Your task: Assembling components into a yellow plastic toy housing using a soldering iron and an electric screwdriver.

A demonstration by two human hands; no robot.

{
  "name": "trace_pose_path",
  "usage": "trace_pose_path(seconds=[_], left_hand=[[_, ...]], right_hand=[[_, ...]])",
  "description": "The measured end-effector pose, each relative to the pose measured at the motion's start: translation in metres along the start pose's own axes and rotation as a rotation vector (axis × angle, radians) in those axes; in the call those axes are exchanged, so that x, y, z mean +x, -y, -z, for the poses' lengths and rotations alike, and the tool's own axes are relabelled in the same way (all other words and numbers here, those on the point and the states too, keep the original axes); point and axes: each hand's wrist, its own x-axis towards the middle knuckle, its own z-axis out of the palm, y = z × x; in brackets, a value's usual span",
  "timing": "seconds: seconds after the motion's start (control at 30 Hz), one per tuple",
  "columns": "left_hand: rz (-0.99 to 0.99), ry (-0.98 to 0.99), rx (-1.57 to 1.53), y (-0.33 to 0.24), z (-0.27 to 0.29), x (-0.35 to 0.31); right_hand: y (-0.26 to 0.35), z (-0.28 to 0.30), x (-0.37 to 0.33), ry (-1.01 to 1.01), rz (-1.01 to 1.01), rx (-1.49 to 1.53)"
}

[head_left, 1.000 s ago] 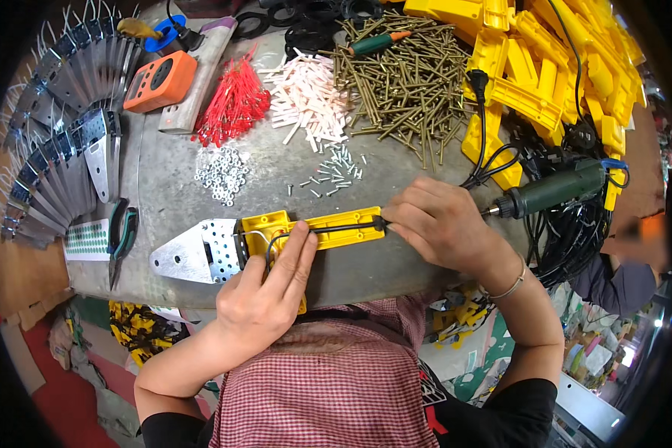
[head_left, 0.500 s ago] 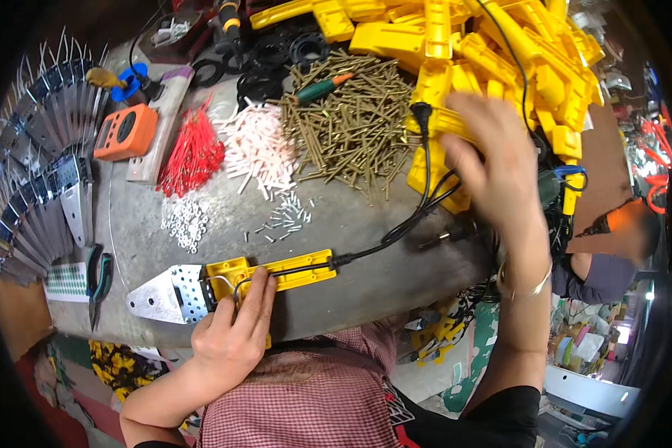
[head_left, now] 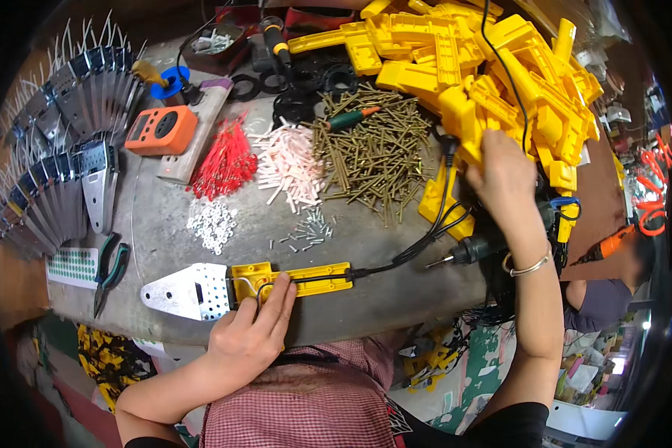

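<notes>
My left hand [head_left: 250,332] presses its fingers over a yellow plastic handle shell [head_left: 325,276] lying near the table's front edge, holding it down; the thumb is hidden. A black cord [head_left: 396,263] runs along the shell's channel and out to the right. At the shell's left end sits a pointed, perforated metal plate [head_left: 183,291], with a pale wire beside it. My right hand [head_left: 506,175] reaches to the near side of a heap of yellow shells [head_left: 534,89]. Its fingers curl down around a yellow shell [head_left: 459,116], fingertips partly hidden.
Long brass-coloured screws [head_left: 373,157], pale sleeves [head_left: 291,164], red leads [head_left: 225,160], white washers [head_left: 213,224] and small screws [head_left: 312,230] lie in piles. An orange multimeter [head_left: 160,131], pliers [head_left: 110,272] and stacked metal plates [head_left: 48,183] stand left. A power screwdriver [head_left: 467,250] lies right. A person [head_left: 608,299] sits beyond.
My right hand has come down onto the yellow heap and its fingers have curled in. My left hand stays on the handle shell. The whole view has shifted slightly.
</notes>
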Motion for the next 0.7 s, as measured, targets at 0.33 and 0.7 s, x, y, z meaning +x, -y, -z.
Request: trace_pose_path(seconds=[0.33, 0.7], left_hand=[[-0.01, -0.029, 0.035, 0.002, -0.007, 0.001], [0.01, -0.046, 0.024, -0.003, -0.012, -0.004]], right_hand=[[0.042, 0.023, -0.053, -0.049, -0.382, 1.542], [0.156, 0.019, -0.089, 0.21, -0.456, 1.749]])
